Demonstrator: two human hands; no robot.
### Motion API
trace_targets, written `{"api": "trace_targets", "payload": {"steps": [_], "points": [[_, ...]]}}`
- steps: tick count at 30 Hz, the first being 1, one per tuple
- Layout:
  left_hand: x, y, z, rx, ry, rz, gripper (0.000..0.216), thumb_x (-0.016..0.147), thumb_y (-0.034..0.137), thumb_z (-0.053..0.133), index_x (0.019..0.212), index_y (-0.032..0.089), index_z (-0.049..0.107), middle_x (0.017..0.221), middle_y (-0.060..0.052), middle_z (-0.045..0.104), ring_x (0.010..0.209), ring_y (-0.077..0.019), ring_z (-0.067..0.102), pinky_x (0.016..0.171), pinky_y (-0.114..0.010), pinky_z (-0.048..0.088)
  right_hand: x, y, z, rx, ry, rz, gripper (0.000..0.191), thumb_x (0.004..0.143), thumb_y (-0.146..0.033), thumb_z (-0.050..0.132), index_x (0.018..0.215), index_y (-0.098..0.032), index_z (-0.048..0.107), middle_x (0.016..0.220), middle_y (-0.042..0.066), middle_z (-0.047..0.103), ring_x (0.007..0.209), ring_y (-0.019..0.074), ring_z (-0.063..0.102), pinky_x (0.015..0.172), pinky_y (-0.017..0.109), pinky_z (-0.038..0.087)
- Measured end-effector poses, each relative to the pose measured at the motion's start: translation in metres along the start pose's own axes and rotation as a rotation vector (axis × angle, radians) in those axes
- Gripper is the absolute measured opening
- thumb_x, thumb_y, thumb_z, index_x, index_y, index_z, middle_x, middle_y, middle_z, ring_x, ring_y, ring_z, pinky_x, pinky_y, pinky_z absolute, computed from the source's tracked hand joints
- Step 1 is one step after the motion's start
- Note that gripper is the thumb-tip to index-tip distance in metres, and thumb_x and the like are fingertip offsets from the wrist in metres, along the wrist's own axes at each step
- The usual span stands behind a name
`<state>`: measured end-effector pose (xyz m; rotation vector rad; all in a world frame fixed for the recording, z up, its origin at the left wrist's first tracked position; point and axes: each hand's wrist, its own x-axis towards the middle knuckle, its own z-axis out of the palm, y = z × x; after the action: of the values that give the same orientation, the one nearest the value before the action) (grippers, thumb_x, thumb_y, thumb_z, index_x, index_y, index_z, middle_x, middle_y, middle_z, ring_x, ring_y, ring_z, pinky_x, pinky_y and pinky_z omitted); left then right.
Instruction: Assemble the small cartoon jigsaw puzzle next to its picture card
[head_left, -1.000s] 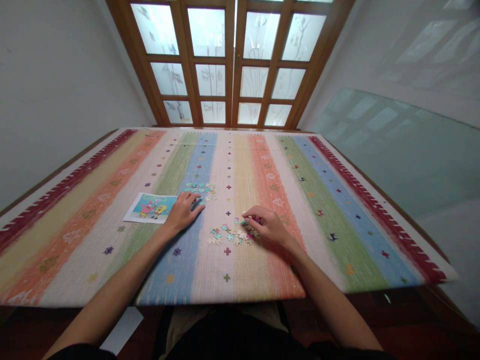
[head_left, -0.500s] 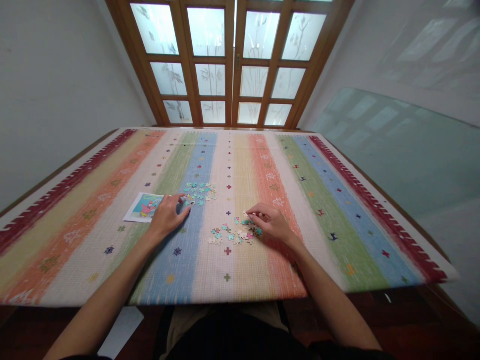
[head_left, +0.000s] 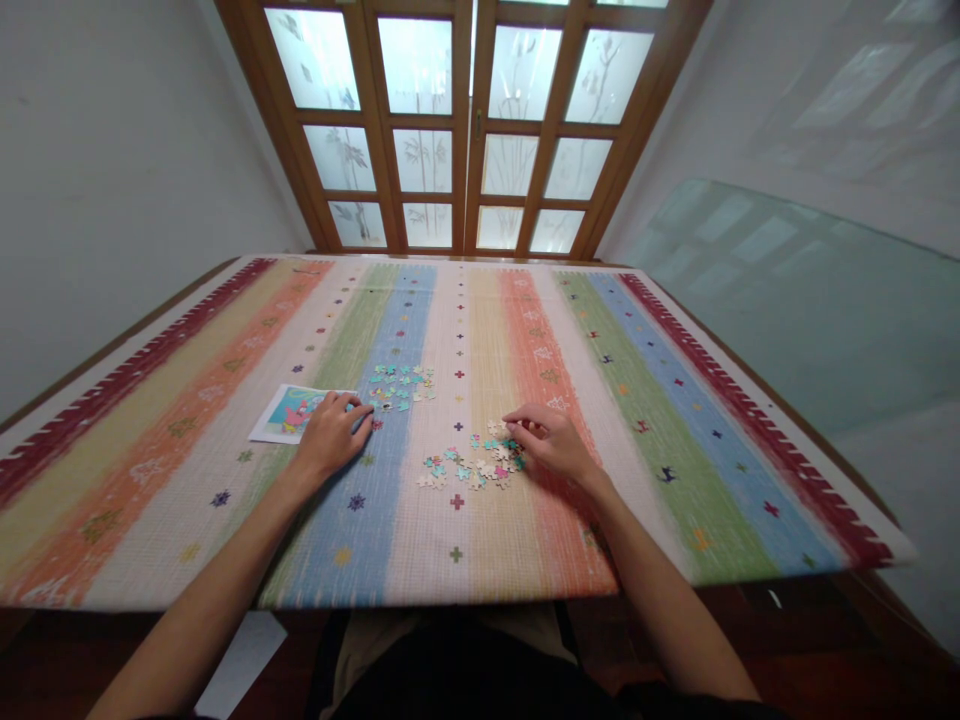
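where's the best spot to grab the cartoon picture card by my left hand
Take the cartoon picture card by its bare left edge, coming in from the left. It lies flat on the tablecloth, so probably lift that thin edge with a fingernail, then pinch. The left hand covers its right end.

I see a cloth [head_left: 675, 420] with red, orange, green and blue stripes and tiny crosses. Mid-frame, the puzzle pieces [head_left: 472, 467] are teal, pink and white.
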<state>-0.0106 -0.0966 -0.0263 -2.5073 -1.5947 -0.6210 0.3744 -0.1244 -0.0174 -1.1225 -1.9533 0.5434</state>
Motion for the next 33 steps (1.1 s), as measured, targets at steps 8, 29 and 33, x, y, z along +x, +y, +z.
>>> {"api": "trace_targets", "payload": {"steps": [8, 29, 33], "points": [[-0.001, 0.001, -0.003, 0.045, 0.002, -0.001, 0.032, 0.097, 0.032, 0.048, 0.097, 0.018, 0.076, 0.097, -0.014, 0.068, 0.097, -0.0325, 0.059, 0.090, -0.049, 0.052, 0.001, 0.007, -0.013, -0.027, -0.130, -0.004, 0.012, 0.091, -0.026, 0.066, 0.092, -0.020, 0.076, 0.080, 0.004, 0.070, 0.070, 0.0169, 0.061, 0.068, 0.031, 0.047], [0.010, 0.144, 0.008, -0.350, -0.239, 0.470, 0.024, 0.103, 0.030, 0.053, 0.115, 0.020, 0.072, 0.102, -0.009, 0.063, 0.093, -0.0239, 0.057, 0.087, -0.040, 0.050, -0.007, -0.012, 0.002, -0.109, -0.458, -0.157, 0.008, 0.081, -0.022, 0.082, 0.087, -0.020, 0.079, 0.089, 0.004, 0.058, 0.089, 0.0203, 0.057, 0.083, 0.036, 0.045], [0.011, 0.144, 0.013, -0.358, -0.241, 0.465, 0.022, 0.103, 0.029, 0.053, 0.105, 0.020, 0.073, 0.100, -0.009, 0.063, 0.093, -0.0235, 0.057, 0.090, -0.041, 0.049, -0.006, -0.011, -0.002, -0.142, -0.446, -0.178, 0.011, 0.074, -0.011, 0.076, 0.082, -0.019, 0.077, 0.088, 0.004, 0.059, 0.087, 0.0204, 0.056, 0.082, 0.036, 0.044]]}}
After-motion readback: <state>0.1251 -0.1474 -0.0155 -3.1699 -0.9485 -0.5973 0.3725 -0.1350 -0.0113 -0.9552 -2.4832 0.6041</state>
